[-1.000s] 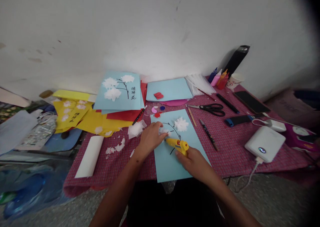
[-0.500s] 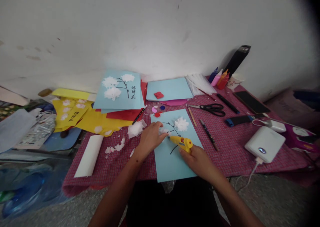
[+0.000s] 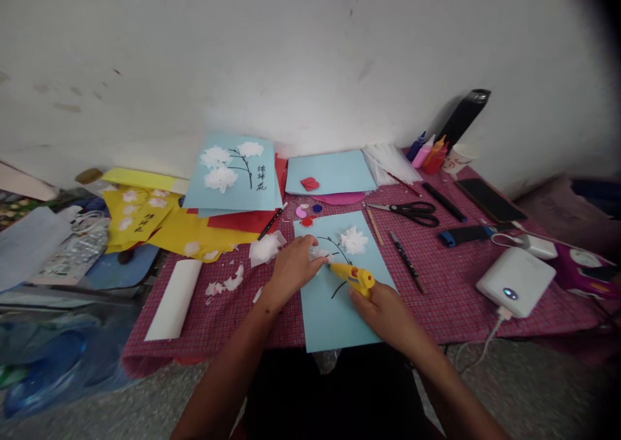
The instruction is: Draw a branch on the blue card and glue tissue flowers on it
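Observation:
A light blue sheet [image 3: 334, 320] lies in front of me, with drawn dark branches and a white paper flower [image 3: 353, 240] at its upper right. My right hand [image 3: 383, 307] is closed round a yellow glue gun [image 3: 353, 277], whose nozzle points left over the sheet. Close to that nozzle, the fingers of my left hand [image 3: 298, 262] are pinched on a small piece of white paper [image 3: 319, 253] above the sheet's left part. The fingers partly cover the piece.
Behind lies a finished flower picture [image 3: 230, 197]. Black scissors [image 3: 412, 212], a pen [image 3: 406, 262] and a white power bank [image 3: 517, 281] lie to the right. At the left are a white paper roll [image 3: 174, 301] and yellow sheets [image 3: 208, 236].
The view has shifted very slightly. Both hands, the glue gun and the white piece hold nearly the same places over the sheet.

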Available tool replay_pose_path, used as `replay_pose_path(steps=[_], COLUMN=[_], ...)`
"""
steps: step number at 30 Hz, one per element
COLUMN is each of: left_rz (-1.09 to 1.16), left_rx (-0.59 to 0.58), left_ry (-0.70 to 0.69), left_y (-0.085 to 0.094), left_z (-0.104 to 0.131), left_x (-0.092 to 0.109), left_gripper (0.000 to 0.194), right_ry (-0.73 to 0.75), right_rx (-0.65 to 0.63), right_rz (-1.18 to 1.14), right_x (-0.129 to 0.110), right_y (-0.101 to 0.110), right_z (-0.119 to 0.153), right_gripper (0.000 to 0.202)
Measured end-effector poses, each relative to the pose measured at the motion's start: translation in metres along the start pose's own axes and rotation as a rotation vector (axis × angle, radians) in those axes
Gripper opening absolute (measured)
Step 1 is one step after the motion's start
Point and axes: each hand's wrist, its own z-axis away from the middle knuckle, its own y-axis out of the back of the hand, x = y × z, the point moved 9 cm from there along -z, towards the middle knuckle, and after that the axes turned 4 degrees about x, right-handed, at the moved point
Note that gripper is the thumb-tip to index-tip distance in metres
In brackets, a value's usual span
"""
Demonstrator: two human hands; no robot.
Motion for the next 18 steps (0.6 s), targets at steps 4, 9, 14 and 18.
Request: replay_pose_path(steps=[4,9,14,18], left_rz=[0.011,0.0,-0.007,-0.005], left_rx=[0.011,-0.001,0.02,0.017], left_ry=[-0.008,0.022,0.007,0.009], left_y=[0.001,0.0,-0.001,-0.001], left_z=[0.0,0.0,-0.001,0.0], left_x=[0.0,-0.002,-0.003,-0.003], left_gripper=[0.035,0.036,0.036,0.036], right_ry=[0.0,0.007,0.004,0.015], right_rx=[0.007,-0.02,-0.042,-0.061], right_rz=[-0.037,-0.078,-0.03,-0.022], right_x=[-0.002,-0.009,-0.01,-0.011], right_y=[0.001,-0.006,-0.012,-0.012], right_z=[0.004,0.005,0.002,0.002], right_gripper=[0.039,0.036,0.032,0.032])
